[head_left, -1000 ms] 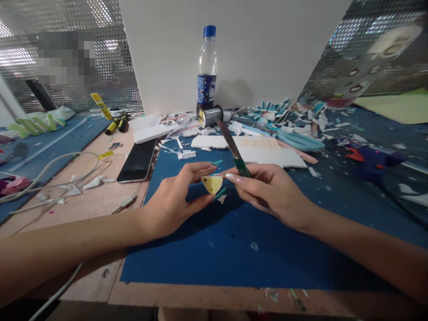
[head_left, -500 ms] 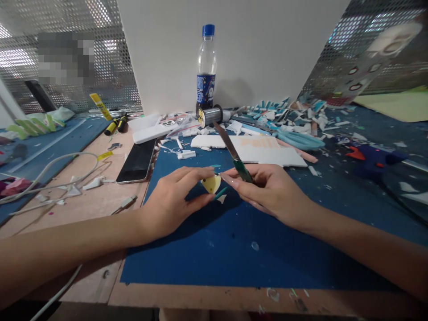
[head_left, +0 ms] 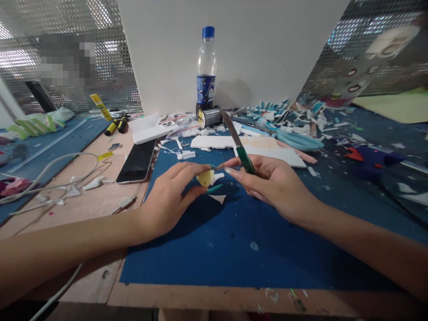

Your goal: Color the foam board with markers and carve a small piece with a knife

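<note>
My left hand [head_left: 175, 196] is closed on a small yellow foam piece [head_left: 205, 179], pinched between thumb and fingers above the blue mat [head_left: 214, 249]. Dark spots mark that piece, and the fingers cover part of it. In my right hand [head_left: 272, 183] a knife [head_left: 245, 157] with a green handle points up and away, its blade toward the wire spool [head_left: 211, 117]. The right thumb and index finger reach close to the yellow piece; whether they touch it I cannot tell. A small white scrap [head_left: 219, 199] lies on the mat just below the left fingertips.
Behind the hands lie white foam boards [head_left: 284, 156] and a heap of foam scraps [head_left: 287, 113]. A bottle with a blue cap [head_left: 206, 67] stands by the back panel. A black phone [head_left: 137, 162] and white cable [head_left: 50, 167] are left; a blue glue gun [head_left: 374, 158] is right.
The yellow piece has been turned and shifted slightly left in my left hand. My right hand has tipped the knife, so its blade stands more upright, and its fingertips have drawn back a little.
</note>
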The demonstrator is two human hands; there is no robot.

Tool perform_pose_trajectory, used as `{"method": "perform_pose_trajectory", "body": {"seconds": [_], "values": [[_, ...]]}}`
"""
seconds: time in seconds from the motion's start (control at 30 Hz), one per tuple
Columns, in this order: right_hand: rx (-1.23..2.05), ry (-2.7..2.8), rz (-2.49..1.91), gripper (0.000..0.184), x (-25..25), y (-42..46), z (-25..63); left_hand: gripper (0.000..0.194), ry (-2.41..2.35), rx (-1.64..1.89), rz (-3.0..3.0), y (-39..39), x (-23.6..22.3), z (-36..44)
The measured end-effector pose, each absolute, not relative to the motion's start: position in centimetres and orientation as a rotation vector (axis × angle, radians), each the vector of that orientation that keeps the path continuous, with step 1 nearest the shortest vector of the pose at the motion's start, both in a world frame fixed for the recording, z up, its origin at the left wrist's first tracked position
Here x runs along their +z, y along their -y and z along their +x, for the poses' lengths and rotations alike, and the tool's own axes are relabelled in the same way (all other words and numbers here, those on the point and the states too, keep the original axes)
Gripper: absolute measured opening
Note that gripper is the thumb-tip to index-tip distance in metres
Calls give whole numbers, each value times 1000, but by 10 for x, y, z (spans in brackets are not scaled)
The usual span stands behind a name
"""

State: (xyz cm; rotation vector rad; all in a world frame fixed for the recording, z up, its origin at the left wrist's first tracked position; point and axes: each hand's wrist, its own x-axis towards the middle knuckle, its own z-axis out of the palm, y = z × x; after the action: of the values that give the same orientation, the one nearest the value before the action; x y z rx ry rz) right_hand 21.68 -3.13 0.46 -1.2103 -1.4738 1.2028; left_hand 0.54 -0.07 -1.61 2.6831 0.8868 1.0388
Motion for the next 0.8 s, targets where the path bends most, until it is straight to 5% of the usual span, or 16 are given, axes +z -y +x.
{"method": "perform_pose_trajectory", "body": {"seconds": [0.23, 0.47, 0.8], "values": [[978, 1530, -1085, 42, 5, 28, 225, 20, -766, 1053, 2305, -2, -19, 2], [1461, 1692, -1114, 48, 13, 38, 225, 30, -600, 1106, 2094, -4, -22, 1], [1624, 1716, -1113, 48, -1, 38, 223, 36, -538, 1087, 2157, -7, -24, -1]]}}
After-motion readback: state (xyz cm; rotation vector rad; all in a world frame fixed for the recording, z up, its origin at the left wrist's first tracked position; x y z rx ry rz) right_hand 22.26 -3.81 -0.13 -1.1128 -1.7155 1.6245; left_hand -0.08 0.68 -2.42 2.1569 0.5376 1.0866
